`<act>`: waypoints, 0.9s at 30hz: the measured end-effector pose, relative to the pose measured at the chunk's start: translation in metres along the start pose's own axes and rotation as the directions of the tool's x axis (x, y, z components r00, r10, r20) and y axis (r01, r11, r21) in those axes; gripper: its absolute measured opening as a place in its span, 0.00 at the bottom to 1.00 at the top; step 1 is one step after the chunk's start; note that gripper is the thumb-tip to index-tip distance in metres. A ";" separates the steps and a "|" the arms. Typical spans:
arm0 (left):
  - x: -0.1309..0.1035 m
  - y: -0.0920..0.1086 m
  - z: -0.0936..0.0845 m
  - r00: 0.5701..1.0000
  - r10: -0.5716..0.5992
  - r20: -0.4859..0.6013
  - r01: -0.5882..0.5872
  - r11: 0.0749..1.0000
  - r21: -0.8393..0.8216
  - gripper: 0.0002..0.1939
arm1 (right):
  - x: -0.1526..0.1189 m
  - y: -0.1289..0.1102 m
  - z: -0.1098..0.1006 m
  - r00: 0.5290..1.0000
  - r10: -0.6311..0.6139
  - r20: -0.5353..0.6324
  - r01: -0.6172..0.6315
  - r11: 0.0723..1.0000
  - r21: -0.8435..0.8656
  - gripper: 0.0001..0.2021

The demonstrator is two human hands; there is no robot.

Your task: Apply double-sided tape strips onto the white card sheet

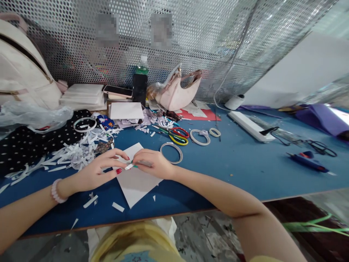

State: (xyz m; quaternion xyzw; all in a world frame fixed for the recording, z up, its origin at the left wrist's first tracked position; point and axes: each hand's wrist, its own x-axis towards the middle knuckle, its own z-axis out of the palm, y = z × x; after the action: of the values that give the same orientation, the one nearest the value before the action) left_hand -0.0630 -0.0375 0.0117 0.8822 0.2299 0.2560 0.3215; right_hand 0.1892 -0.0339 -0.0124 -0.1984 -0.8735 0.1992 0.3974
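A white sheet (139, 185) lies at an angle on the blue table, under both hands. My left hand (99, 169), with red nails and a beaded bracelet at the wrist, has its thumb and forefinger at a small white strip (129, 166) above the sheet. Curled over the same spot from the right, my right hand (155, 163) pinches something small with a green edge, mostly hidden by the fingers. Right behind that hand lies a roll of tape (180, 153).
White paper scraps (81, 151) are heaped at the left. Behind the hands lie scissors (178, 140) and more tape rolls (200, 142). A power strip (251, 126) and a blue glue gun (309, 163) are at the right. A pink bag (177, 92) stands at the back.
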 end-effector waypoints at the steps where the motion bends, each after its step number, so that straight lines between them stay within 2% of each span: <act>1: 0.001 0.000 0.000 1.000 0.001 -0.007 -0.001 1.000 0.008 0.17 | 0.000 -0.001 -0.001 1.000 0.022 -0.004 -0.022 0.999 0.027 0.05; 6: 0.004 0.002 -0.002 0.999 -0.010 -0.034 0.011 1.000 0.027 0.15 | 0.000 -0.002 -0.004 0.979 0.201 0.046 -0.205 0.970 0.129 0.04; 8: 0.005 0.003 -0.002 0.999 -0.008 -0.041 0.009 1.000 0.025 0.15 | 0.000 0.000 -0.004 0.973 0.225 0.061 -0.232 0.958 0.167 0.05; 13: 0.004 0.006 -0.002 0.999 -0.031 -0.032 0.032 0.999 0.034 0.16 | 0.001 0.001 -0.005 0.977 0.208 0.053 -0.214 0.963 0.165 0.06; 19: 0.004 0.007 -0.003 0.995 -0.093 -0.024 0.095 0.994 0.062 0.17 | -0.001 0.002 -0.001 0.995 0.097 0.023 -0.098 0.993 0.057 0.06; 22: 0.005 0.007 -0.001 0.993 -0.111 -0.047 0.115 0.990 0.078 0.17 | -0.002 0.003 0.000 0.994 0.110 -0.012 -0.109 0.994 0.031 0.07; 27: 0.007 0.000 0.000 0.960 -0.238 -0.144 0.250 0.966 0.072 0.17 | 0.000 0.005 0.000 0.980 0.153 -0.124 -0.156 0.988 -0.014 0.06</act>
State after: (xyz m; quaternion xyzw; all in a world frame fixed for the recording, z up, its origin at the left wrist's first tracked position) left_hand -0.0573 -0.0332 0.0136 0.8413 0.3694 0.2627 0.2946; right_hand 0.1905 -0.0297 -0.0154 -0.2823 -0.8317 0.2065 0.4312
